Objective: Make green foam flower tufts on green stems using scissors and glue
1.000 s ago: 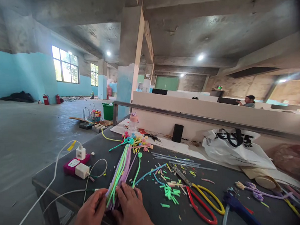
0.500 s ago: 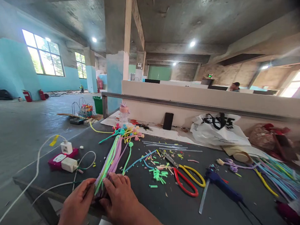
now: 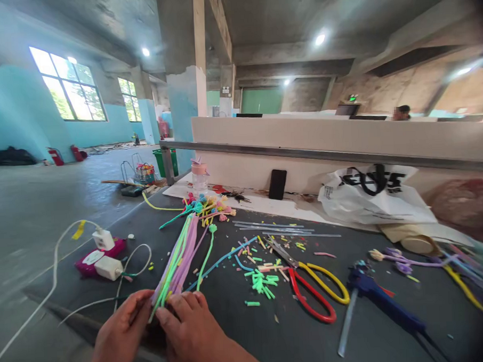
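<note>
A bundle of purple and green pipe cleaners [image 3: 180,253] lies lengthwise on the dark table, its near ends at the front edge. My left hand [image 3: 122,330] is closed on the left side of those ends. From the right, my right hand [image 3: 191,322] curls its fingers around the same ends, thumb toward the left hand. Small pipe-cleaner flowers [image 3: 210,206] in pink, yellow and blue are heaped at the bundle's far end. Beside it runs a single green stem [image 3: 207,257] with a green knot on top.
Right of my hands lie cut green pieces [image 3: 262,281], scissors [image 3: 314,284] with red and yellow handles, and a blue glue gun [image 3: 385,297]. Clear glue sticks [image 3: 287,228] lie behind. A power strip [image 3: 96,259] with white cables sits left. A phone [image 3: 277,184] leans at the back.
The camera view has shifted, so the things on the right appear farther right. My right hand's fingers have moved slightly along the near ends; both hands still hold the bundle.
</note>
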Motion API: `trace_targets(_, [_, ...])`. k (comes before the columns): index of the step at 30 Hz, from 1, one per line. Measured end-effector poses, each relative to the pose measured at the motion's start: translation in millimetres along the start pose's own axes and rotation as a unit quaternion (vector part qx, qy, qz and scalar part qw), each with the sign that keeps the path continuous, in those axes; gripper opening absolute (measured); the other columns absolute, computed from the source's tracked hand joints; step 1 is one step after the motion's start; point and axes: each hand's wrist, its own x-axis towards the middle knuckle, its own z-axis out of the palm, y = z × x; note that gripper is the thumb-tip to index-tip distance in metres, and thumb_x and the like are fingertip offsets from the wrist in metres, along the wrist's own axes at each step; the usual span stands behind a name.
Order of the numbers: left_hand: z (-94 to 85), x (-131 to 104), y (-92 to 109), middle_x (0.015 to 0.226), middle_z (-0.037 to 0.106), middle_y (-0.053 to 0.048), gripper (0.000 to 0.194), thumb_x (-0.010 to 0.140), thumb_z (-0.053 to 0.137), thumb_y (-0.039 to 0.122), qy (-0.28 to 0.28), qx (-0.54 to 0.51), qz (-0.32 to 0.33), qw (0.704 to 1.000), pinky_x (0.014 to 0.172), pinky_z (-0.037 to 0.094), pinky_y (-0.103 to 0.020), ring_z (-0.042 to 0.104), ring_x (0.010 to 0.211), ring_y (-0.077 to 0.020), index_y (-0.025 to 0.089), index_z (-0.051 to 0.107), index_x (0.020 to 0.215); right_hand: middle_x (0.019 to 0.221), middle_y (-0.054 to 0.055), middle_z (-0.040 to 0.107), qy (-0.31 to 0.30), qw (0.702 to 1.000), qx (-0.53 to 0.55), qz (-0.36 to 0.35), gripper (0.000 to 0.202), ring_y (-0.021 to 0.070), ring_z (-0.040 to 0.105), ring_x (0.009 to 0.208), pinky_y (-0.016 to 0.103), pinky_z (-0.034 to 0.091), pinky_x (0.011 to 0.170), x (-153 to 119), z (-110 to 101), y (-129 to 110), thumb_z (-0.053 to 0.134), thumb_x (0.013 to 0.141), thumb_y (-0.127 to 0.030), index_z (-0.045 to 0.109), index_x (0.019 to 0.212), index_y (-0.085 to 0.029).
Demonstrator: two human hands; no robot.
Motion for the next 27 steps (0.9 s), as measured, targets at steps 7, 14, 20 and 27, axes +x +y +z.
trace_targets(7, [2.0,-1,-7,0.079,0.071,-0.002,0.030,0.071,0.059,0.047,-0.062,-0.101,-0.077,0.990,0.059,0.055,-0.023,0.066,0.068,-0.0178,0.021,0.065,0.085,0.123,0.008,0.053,0.007,1.000,0.009,0.008,0.043,0.0261,0.048,0.105,0.043,0.035,0.089,3,20,12,0.047,0.084,-0.034,0.042,0.125,-0.024])
trace_targets(14, [5.2,-1,-13,0.084,0.069,-0.002,0.025,0.077,0.055,0.040,-0.079,-0.112,-0.080,0.987,0.062,0.053,-0.022,0.065,0.071,-0.0161,0.020,0.064,0.089,0.119,0.009,0.057,0.014,1.000,-0.006,-0.007,0.040,0.0269,0.050,0.102,0.042,0.037,0.086,4,24,14,0.047,0.086,-0.033,0.045,0.124,-0.023])
trace_targets(20, [1.3,0,-12,0.090,0.067,-0.006,0.024,0.078,0.054,0.039,-0.052,-0.045,-0.011,0.998,0.070,0.054,-0.027,0.064,0.080,-0.0190,0.020,0.064,0.088,0.115,0.009,0.059,0.043,0.999,-0.025,-0.021,0.037,0.0250,0.050,0.098,0.039,0.036,0.083,5,27,16,0.047,0.086,-0.035,0.048,0.121,-0.021])
trace_targets(27, [-4.2,2,2,0.079,0.060,-0.004,0.019,0.083,0.049,0.032,-0.118,0.064,0.100,0.986,0.069,0.050,-0.022,0.061,0.079,-0.0158,0.022,0.061,0.071,0.104,0.005,0.064,0.094,0.994,-0.054,-0.022,0.032,0.0220,0.054,0.087,0.034,0.034,0.076,7,32,19,0.056,0.082,-0.036,0.053,0.110,-0.022])
